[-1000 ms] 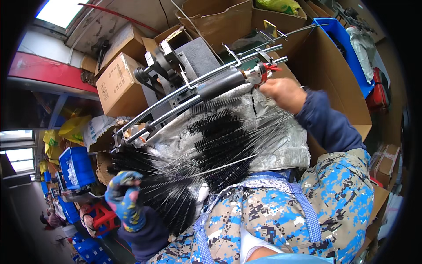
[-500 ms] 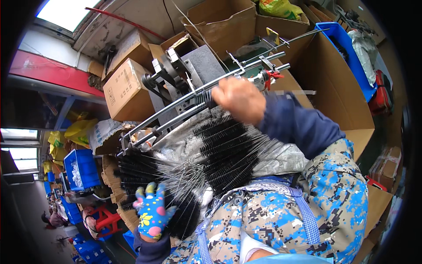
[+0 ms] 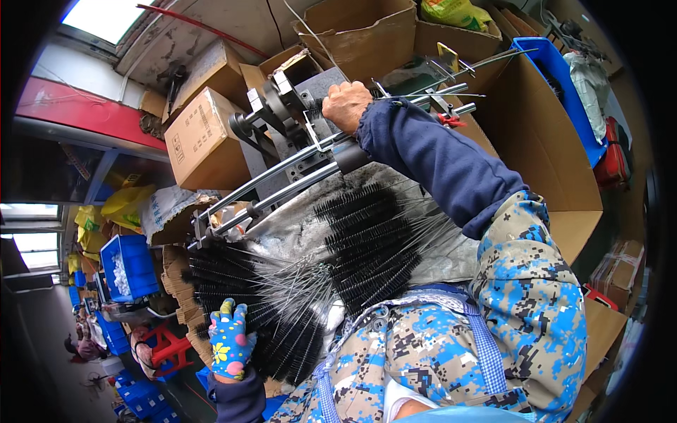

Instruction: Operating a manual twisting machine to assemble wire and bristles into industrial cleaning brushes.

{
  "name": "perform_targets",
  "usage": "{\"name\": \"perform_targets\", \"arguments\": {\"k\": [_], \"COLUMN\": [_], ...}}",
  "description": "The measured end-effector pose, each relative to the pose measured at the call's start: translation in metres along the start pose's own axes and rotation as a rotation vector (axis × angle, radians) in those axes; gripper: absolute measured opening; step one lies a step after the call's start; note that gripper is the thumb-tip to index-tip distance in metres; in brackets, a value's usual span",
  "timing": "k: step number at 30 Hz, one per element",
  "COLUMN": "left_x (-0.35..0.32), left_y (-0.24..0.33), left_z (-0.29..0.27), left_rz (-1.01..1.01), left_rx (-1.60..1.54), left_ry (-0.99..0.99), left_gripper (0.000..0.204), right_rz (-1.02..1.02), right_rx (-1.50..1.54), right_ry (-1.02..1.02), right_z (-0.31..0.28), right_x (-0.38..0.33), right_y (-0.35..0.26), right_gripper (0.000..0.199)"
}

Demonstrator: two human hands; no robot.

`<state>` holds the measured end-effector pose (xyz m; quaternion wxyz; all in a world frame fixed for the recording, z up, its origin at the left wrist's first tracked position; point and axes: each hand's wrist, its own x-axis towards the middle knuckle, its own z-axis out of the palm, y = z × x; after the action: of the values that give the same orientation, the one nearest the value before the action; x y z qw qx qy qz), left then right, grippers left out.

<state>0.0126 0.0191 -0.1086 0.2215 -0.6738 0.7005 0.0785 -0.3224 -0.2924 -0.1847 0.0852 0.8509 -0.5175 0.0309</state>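
My left hand (image 3: 230, 340), in a blue glove with a colourful pattern, lies at the edge of a pile of black-bristled wire brushes (image 3: 226, 278). Its fingers are stretched, with no brush seen in its grasp. My bare right hand (image 3: 347, 106) is closed above the metal rails of a bench machine (image 3: 289, 174); what it grips is hidden. Just below it, a dark cylinder (image 3: 350, 156) sits on the near rail. A second bundle of black brushes (image 3: 367, 243) rests on a grey-white sheet in front of me, its thin wire stems fanning out.
A large open cardboard box (image 3: 546, 148) stands at the right, with a blue bin (image 3: 564, 92) beyond it. A closed carton (image 3: 204, 141) is behind the machine at left. Farther left are a blue crate (image 3: 130, 271) of white pieces and a red stool (image 3: 169, 349).
My right hand has moved left and away from me along the machine, its forearm now reaching over the rails. My left hand's spread fingers have drawn closer together, and it has shifted slightly left.
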Motion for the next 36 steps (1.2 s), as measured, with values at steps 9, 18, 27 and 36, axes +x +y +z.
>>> {"name": "perform_targets", "arguments": {"k": [9,18,27,36], "left_x": [0.001,0.002,-0.008,-0.001], "left_y": [-0.038,-0.055,-0.038,-0.046], "left_z": [0.001,-0.027,-0.037,-0.062], "left_rz": [-0.272,-0.146,0.005,0.088], "left_rx": [-0.19,-0.152,0.157,0.217], "left_ry": [0.217,0.112,0.073,0.791], "left_gripper": [0.082,0.072,0.057,0.017], "right_rz": [-0.077,-0.154,0.031,0.284], "right_rx": [-0.003,0.033,-0.05,0.267], "right_ry": [0.06,0.121,0.126,-0.07], "right_z": [0.005,0.021,0.026,0.012], "right_x": [0.0,0.022,0.018,-0.047], "right_y": [0.005,0.011,0.016,0.051], "right_gripper": [0.016,0.018,0.025,0.051]}}
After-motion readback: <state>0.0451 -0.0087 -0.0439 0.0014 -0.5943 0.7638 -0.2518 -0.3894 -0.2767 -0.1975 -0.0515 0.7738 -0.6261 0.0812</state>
